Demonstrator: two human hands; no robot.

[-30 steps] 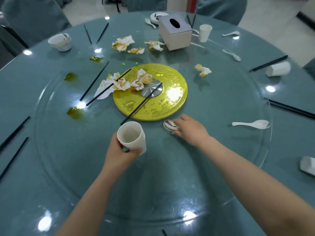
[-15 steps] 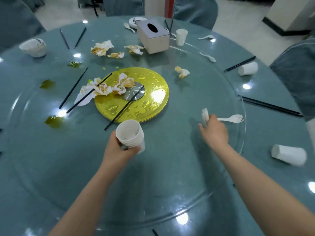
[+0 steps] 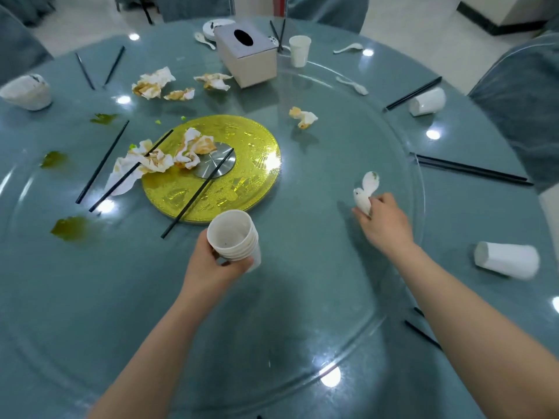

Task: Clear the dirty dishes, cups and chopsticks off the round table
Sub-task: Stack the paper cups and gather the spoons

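My left hand (image 3: 211,267) grips a stack of white paper cups (image 3: 234,237) just above the glass turntable (image 3: 302,297), near the front edge of the gold centre disc (image 3: 242,176). My right hand (image 3: 382,223) is out to the right on the turntable and holds two white spoons (image 3: 367,190), their bowls sticking up past my fingers. Black chopsticks (image 3: 196,193) lie across the gold disc, with more pairs (image 3: 472,170) on the table's right. Toppled cups (image 3: 506,260) (image 3: 428,101) lie at the right. One cup (image 3: 299,49) stands upright at the back.
Crumpled stained napkins (image 3: 157,158) and green food scraps (image 3: 68,229) litter the left half. A tissue box (image 3: 246,57) sits at the back, with a small plate (image 3: 216,25) behind it. A dirty bowl (image 3: 27,92) is far left. Loose spoons (image 3: 352,84) (image 3: 348,49) lie back right. Covered chairs ring the table.
My right hand carried one spoon from beside the gold disc to the right and took hold of a second spoon there. My left hand kept the cup stack in place.
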